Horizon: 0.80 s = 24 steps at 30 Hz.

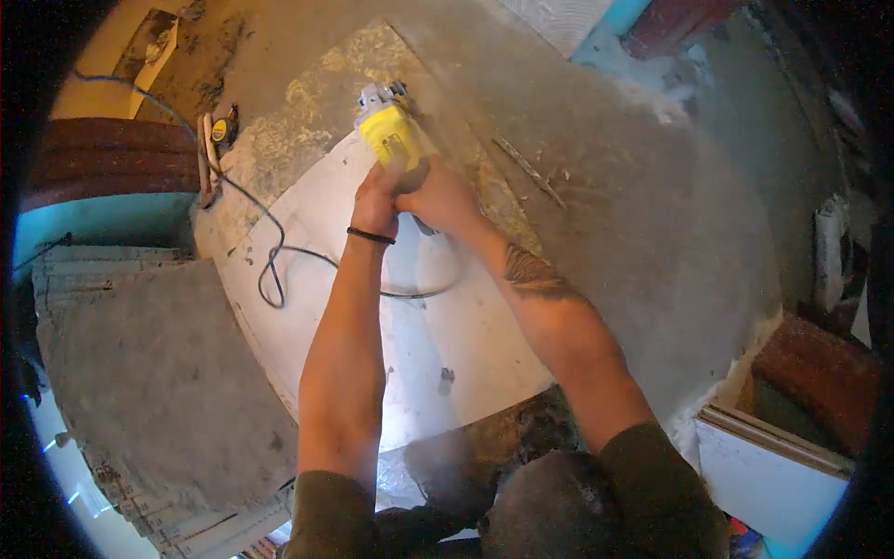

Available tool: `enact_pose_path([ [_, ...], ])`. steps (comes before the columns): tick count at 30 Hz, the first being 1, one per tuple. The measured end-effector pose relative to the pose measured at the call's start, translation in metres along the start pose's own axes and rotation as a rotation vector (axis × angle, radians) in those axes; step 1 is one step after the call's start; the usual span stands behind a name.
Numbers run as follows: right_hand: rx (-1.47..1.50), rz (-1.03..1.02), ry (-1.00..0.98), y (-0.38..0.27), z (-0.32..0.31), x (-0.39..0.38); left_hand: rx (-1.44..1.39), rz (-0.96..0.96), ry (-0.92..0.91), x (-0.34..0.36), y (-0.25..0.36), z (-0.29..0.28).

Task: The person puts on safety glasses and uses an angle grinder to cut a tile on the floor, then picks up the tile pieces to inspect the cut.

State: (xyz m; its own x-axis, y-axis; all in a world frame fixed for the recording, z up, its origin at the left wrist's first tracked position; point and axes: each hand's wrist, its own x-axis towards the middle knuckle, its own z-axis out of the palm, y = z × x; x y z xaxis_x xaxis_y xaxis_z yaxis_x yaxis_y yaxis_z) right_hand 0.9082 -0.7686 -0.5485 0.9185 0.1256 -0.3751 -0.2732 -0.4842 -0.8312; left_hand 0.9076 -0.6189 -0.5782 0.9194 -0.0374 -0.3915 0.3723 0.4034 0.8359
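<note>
Both arms reach forward, and my hands meet around a yellow angle grinder (pixel 389 136) with a grey metal head. My left hand (pixel 377 199) closes on the grinder's body from the left, with a dark band on its wrist. Against it, my right hand (pixel 440 194) wraps the rear of the grinder, and most of its fingers are hidden. The grinder's head points away from me over the far end of a white sheet (pixel 321 219). A black cord (pixel 264 279) lies in a loop on that sheet, and part of it passes behind my left forearm.
At the far left lie a yellow-and-black tape measure (pixel 222 130) and a tool with long brown handles (pixel 205 163). Stacked grey boards (pixel 158 363) stand at the left. A thin strip (pixel 529 171) lies on the dusty floor (pixel 643 252). A white-sided box (pixel 768 475) is near right.
</note>
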Motion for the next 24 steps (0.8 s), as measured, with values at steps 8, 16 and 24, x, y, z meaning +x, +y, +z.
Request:
enact_pose_path([
  [8,-0.013,-0.005,-0.014,-0.001,-0.003,0.004,-0.008,0.005,-0.043,0.001,-0.001,-0.001],
  [16,0.001,-0.049,0.012,0.007,0.004,0.011,-0.011,0.003,-0.019,0.000,0.000,0.001],
  [24,0.028,-0.025,-0.077,0.012,0.004,0.017,-0.013,-0.034,0.006,-0.006,0.006,0.012],
])
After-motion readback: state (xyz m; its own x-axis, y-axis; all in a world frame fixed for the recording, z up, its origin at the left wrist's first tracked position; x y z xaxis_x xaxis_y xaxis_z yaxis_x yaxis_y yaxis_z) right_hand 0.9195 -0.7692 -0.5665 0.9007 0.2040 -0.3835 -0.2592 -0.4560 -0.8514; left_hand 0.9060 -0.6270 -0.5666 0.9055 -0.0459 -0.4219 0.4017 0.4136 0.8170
